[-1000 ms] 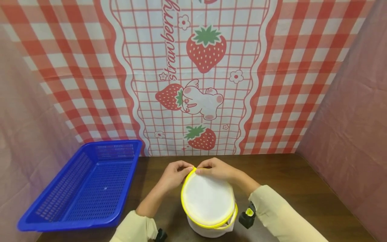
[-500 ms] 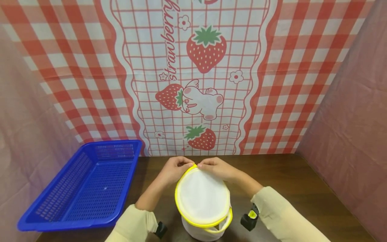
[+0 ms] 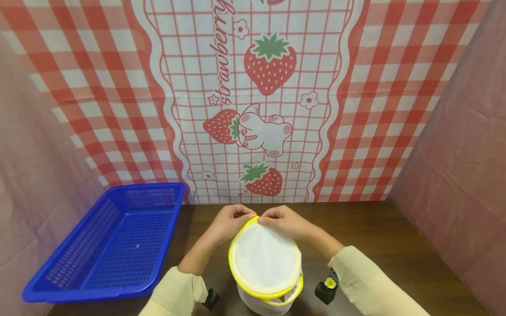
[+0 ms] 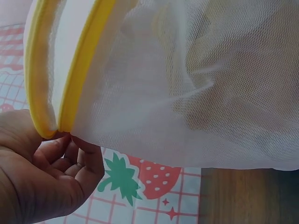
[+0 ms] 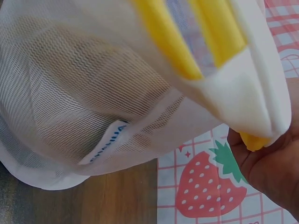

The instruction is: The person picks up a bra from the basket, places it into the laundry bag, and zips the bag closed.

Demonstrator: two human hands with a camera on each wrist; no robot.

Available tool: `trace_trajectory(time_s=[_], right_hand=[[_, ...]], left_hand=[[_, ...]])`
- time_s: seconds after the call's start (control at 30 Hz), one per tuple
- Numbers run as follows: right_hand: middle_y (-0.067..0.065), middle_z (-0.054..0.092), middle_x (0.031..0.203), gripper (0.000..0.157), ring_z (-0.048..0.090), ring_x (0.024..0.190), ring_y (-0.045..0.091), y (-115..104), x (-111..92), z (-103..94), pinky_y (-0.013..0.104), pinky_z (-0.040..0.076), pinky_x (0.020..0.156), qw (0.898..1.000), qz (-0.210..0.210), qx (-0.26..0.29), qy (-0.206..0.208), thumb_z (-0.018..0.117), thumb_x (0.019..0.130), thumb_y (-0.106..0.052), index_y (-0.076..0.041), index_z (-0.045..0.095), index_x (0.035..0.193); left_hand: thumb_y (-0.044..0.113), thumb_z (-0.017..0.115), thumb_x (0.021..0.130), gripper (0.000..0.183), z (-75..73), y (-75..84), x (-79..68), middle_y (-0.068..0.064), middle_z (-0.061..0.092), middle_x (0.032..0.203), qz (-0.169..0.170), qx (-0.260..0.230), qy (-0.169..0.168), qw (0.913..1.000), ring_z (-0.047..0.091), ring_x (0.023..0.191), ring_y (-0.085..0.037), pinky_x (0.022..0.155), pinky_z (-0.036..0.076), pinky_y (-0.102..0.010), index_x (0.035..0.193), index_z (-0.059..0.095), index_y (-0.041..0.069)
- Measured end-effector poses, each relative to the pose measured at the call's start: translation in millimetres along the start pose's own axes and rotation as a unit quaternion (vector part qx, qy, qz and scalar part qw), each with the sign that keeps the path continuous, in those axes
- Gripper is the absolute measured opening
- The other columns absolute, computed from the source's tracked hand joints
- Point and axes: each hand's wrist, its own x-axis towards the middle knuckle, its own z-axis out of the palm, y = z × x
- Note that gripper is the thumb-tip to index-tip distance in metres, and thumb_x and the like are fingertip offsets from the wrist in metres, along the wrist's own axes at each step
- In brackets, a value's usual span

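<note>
A round white mesh laundry bag (image 3: 265,261) with yellow-trimmed edges stands on the table, its flat lid facing up and tilted. At the near right, a gap shows between the lid's yellow edge and the yellow rim below. My left hand (image 3: 228,224) pinches the far edge of the bag, and in the left wrist view its fingers curl beneath two yellow trims. Right beside it, my right hand (image 3: 287,223) grips the same far edge. A yellow tab (image 5: 254,141) pokes out by the fingers of that hand in the right wrist view. The bag's sheer mesh wall (image 4: 149,98) looks creased.
To the left, a blue perforated plastic basket (image 3: 99,295) sits on the dark wooden table (image 3: 379,245). A red-and-white checked cloth (image 3: 269,131) with strawberries hangs behind. Pinkish fabric walls (image 3: 466,145) close both sides.
The bag has shifted a little left and toward me since one second ago, its lid turning slightly. Both hands keep hold at the far edge. Over the last half second almost nothing moved.
</note>
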Motion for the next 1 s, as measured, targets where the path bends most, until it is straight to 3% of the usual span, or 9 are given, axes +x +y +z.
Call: trace_trajectory(time_s=[0.43, 0.67, 0.9, 1.0], right_hand=[[0.004, 0.067, 0.081, 0.03, 0.057, 0.063, 0.009, 5.3, -0.4, -1.3, 0.026, 0.05, 0.055, 1.0, -0.009, -0.023, 0.019, 0.057, 0.093, -0.03, -0.003, 0.07, 0.096], [0.0, 0.065, 0.075, 0.031, 0.055, 0.059, 0.008, 6.0, 2.0, -2.4, 0.025, 0.048, 0.053, 0.999, -0.01, -0.023, 0.019, 0.057, 0.092, -0.031, -0.004, 0.07, 0.089], [0.005, 0.07, 0.091, 0.028, 0.06, 0.067, 0.01, 3.5, 3.8, -2.7, 0.027, 0.052, 0.059, 0.999, -0.034, -0.036, 0.0, 0.058, 0.092, -0.032, -0.008, 0.072, 0.096], [0.006, 0.07, 0.089, 0.027, 0.06, 0.065, 0.009, 4.1, 4.1, -1.9, 0.027, 0.051, 0.057, 0.998, -0.034, -0.045, -0.005, 0.058, 0.092, -0.03, -0.007, 0.072, 0.097]], left_hand=[[0.019, 0.062, 0.09, 0.017, -0.2, -1.6, -3.6, -0.008, 0.066, 0.083, 0.003, 0.007, 0.02, 0.9998, 0.057, 0.068, -0.012, 0.06, 0.051, -0.025, 0.095, 0.07, 0.004], [0.018, 0.061, 0.09, 0.017, 1.4, -2.5, -2.7, -0.008, 0.066, 0.084, 0.006, 0.001, 0.012, 0.9999, 0.057, 0.069, -0.012, 0.06, 0.05, -0.025, 0.095, 0.07, 0.004], [0.019, 0.061, 0.091, 0.018, 2.3, -3.2, -1.4, -0.008, 0.067, 0.084, 0.009, 0.0, 0.005, 0.9999, 0.057, 0.069, -0.012, 0.059, 0.05, -0.025, 0.096, 0.07, 0.004], [0.02, 0.061, 0.091, 0.018, 2.7, -3.5, -1.2, -0.008, 0.066, 0.083, 0.009, -0.001, 0.006, 0.9999, 0.057, 0.068, -0.012, 0.059, 0.05, -0.025, 0.096, 0.07, 0.005]])
